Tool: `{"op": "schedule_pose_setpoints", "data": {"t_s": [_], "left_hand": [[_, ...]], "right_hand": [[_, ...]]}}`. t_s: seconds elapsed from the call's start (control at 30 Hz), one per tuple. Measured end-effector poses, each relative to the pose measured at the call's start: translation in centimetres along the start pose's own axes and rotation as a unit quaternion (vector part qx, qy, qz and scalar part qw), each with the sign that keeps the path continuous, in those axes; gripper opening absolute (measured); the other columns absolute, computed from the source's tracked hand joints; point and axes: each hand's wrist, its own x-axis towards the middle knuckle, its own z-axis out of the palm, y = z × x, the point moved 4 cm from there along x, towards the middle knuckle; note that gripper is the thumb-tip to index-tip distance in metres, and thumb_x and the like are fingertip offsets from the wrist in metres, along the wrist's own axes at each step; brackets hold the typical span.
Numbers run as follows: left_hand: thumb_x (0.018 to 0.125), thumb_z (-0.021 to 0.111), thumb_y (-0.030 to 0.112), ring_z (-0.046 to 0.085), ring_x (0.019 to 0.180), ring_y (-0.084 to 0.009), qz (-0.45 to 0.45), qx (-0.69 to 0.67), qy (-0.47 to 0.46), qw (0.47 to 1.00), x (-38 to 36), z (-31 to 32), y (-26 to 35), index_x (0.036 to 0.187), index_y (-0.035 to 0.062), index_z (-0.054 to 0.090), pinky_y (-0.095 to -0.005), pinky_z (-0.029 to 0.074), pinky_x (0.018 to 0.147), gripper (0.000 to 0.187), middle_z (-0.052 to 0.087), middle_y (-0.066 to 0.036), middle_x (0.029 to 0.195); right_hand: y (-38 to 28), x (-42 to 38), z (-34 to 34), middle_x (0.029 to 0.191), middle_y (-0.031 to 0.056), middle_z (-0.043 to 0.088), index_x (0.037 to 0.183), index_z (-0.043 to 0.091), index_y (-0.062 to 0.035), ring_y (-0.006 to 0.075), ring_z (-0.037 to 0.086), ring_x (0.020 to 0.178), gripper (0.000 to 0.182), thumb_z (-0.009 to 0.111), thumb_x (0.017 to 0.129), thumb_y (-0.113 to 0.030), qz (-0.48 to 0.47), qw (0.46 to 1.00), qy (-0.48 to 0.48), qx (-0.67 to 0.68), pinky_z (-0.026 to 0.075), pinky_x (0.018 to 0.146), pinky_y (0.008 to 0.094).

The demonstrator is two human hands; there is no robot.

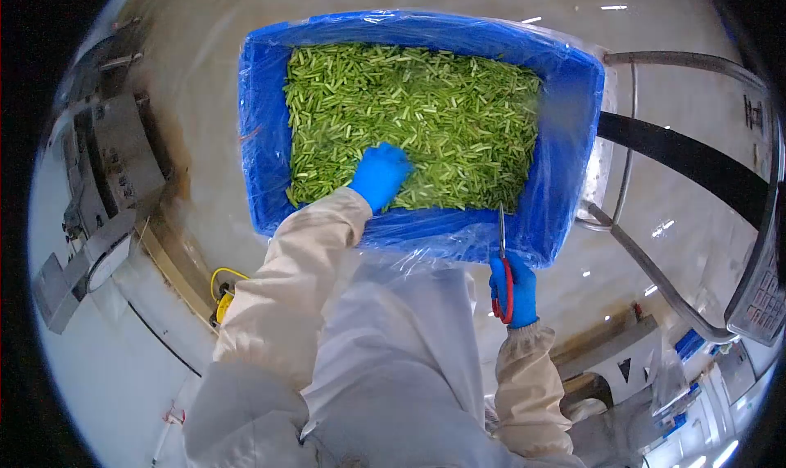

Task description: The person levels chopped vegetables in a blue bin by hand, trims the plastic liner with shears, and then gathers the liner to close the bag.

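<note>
A blue crate [561, 140] lined with clear plastic holds a layer of short-cut green stalks [426, 99]. My left hand [382, 176], in a blue glove, reaches over the crate's near side and rests on the stalks. Its fingers look curled in, and whatever is inside them is hidden. At the near right corner of the crate, my gloved right hand [517, 292] grips scissors with red handles [508, 296]. Their metal blades [502, 226] point away from me, across the crate's near wall, with the tips close to the stalks.
Right of the crate stands a metal-framed scale [757, 304] with a keypad and curved tubes. Equipment [123, 157] lines the left side, near a yellow object [223, 304] with a cable. The loose plastic liner [426, 251] hangs over the crate's near rim.
</note>
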Motion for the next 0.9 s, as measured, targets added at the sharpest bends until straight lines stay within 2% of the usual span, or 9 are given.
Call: {"op": "schedule_pose_setpoints", "data": {"t_s": [0.1, 0.2, 0.3, 0.47, 0.57, 0.63, 0.7, 0.8, 0.9], "left_hand": [[0.073, 0.056, 0.019, 0.050, 0.106, -0.0301, 0.234, 0.039, 0.106, 0.966, 0.8, 2.2, 4.2, 0.084, 0.0126, 0.066, -0.0495, 0.038, 0.087, 0.016, 0.058, -0.008, 0.108], [0.075, 0.054, 0.021, 0.041, 0.119, -0.0300, 0.414, 0.186, -0.091, 0.886, 2.8, 4.7, 5.5, 0.094, 0.0162, 0.064, -0.0584, 0.029, 0.093, 0.022, 0.050, -0.005, 0.123], [0.077, 0.053, 0.022, 0.040, 0.119, -0.0328, 0.261, 0.295, 0.069, 0.917, 8.0, 2.7, 1.9, 0.110, 0.0225, 0.058, -0.0599, 0.027, 0.094, 0.034, 0.046, -0.008, 0.127], [0.078, 0.052, 0.022, 0.045, 0.113, -0.0336, -0.001, 0.234, 0.093, 0.968, 7.7, -4.9, -1.1, 0.116, 0.0127, 0.054, -0.0564, 0.037, 0.088, 0.038, 0.043, -0.013, 0.130], [0.079, 0.052, 0.018, 0.057, 0.086, -0.0323, -0.132, 0.053, 0.081, 0.987, 7.1, -4.1, 0.4, 0.102, 0.0091, 0.060, -0.0434, 0.046, 0.073, 0.026, 0.059, -0.015, 0.099], [0.075, 0.055, 0.018, 0.056, 0.078, -0.0330, 0.080, 0.033, -0.028, 0.996, 6.8, 0.1, 5.1, 0.086, 0.0094, 0.063, -0.0442, 0.045, 0.067, 0.016, 0.059, -0.012, 0.079], [0.069, 0.056, 0.018, 0.054, 0.084, -0.0276, 0.322, 0.101, 0.061, 0.939, 5.2, 2.8, 11.0, 0.075, 0.0108, 0.063, -0.0423, 0.041, 0.071, 0.011, 0.058, -0.008, 0.083], [0.069, 0.055, 0.019, 0.052, 0.089, -0.0253, 0.380, 0.084, -0.011, 0.921, 6.6, 7.5, 15.5, 0.075, 0.0122, 0.063, -0.0403, 0.039, 0.077, 0.012, 0.058, -0.006, 0.086], [0.070, 0.054, 0.022, 0.053, 0.086, -0.0248, 0.421, 0.065, 0.109, 0.898, 8.0, 11.8, 16.0, 0.074, 0.0115, 0.063, -0.0398, 0.038, 0.078, 0.014, 0.058, -0.006, 0.084]], "right_hand": [[0.1, 0.1, -0.4, 0.058, -0.0029, 0.045, 0.084, 0.055, -0.0060, 0.0040, 0.041, 0.047, 0.013, 0.059, 0.085, -0.019, -0.015, 1.000, 0.006, 0.001, 0.032, 0.039, 0.0198], [0.1, 0.2, -0.5, 0.058, -0.0023, 0.046, 0.084, 0.055, -0.0059, 0.0041, 0.041, 0.047, 0.013, 0.058, 0.085, -0.019, -0.011, 1.000, 0.010, 0.015, 0.033, 0.040, 0.0200], [0.5, 0.2, -1.1, 0.059, -0.0015, 0.047, 0.087, 0.056, -0.0052, 0.0044, 0.042, 0.047, 0.014, 0.058, 0.085, -0.018, -0.016, 1.000, 0.011, 0.013, 0.033, 0.040, 0.0200], [0.6, -0.1, -1.8, 0.059, -0.0010, 0.048, 0.091, 0.057, -0.0032, 0.0055, 0.043, 0.047, 0.015, 0.057, 0.086, -0.018, -0.018, 0.999, 0.022, 0.023, 0.035, 0.041, 0.0202], [1.3, -0.1, -2.1, 0.059, -0.0008, 0.048, 0.092, 0.057, -0.0025, 0.0061, 0.044, 0.048, 0.016, 0.057, 0.086, -0.017, -0.032, 0.998, 0.038, 0.035, 0.036, 0.042, 0.0206], [1.1, -0.2, -2.0, 0.060, -0.0002, 0.049, 0.091, 0.057, -0.0028, 0.0064, 0.045, 0.049, 0.015, 0.056, 0.086, -0.017, -0.035, 0.997, 0.048, 0.043, 0.037, 0.042, 0.0212], [1.3, -0.3, -2.0, 0.060, 0.0001, 0.049, 0.091, 0.057, -0.0027, 0.0064, 0.045, 0.049, 0.015, 0.056, 0.086, -0.017, -0.030, 0.997, 0.050, 0.045, 0.037, 0.042, 0.0212], [1.0, -0.6, -2.3, 0.061, 0.0006, 0.050, 0.090, 0.056, -0.0026, 0.0065, 0.046, 0.049, 0.014, 0.056, 0.086, -0.016, -0.017, 0.999, 0.042, 0.031, 0.037, 0.042, 0.0213], [0.7, -0.9, -2.6, 0.060, 0.0007, 0.050, 0.091, 0.056, -0.0021, 0.0069, 0.046, 0.048, 0.014, 0.053, 0.088, -0.016, -0.036, 0.997, 0.050, 0.053, 0.037, 0.043, 0.0215]]}}
